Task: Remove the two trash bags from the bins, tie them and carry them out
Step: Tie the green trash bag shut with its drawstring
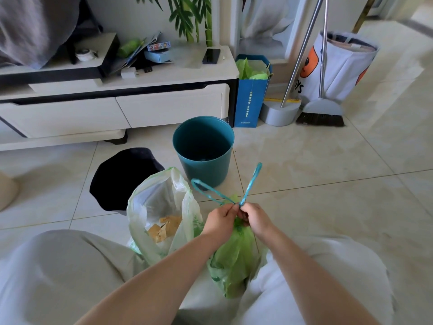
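Note:
Between my knees on the tiled floor stands a green trash bag (234, 259), gathered shut at its neck. My left hand (219, 222) and my right hand (254, 219) pinch its blue drawstring (215, 191) at the neck; two loops of the string stick up. To its left stands a second, pale translucent trash bag (159, 214), open at the top, with brown scraps inside. Behind the bags are a teal bin (203, 148) with no bag in it and a black bin (119, 177), partly hidden by the pale bag.
A low white TV cabinet (117, 109) runs along the back left. A blue paper bag (250, 97), a grey dustpan (278, 113), a broom (321, 113) and a white fabric basket (339, 64) stand at the back right. Bare tiles (339, 184) spread to the right.

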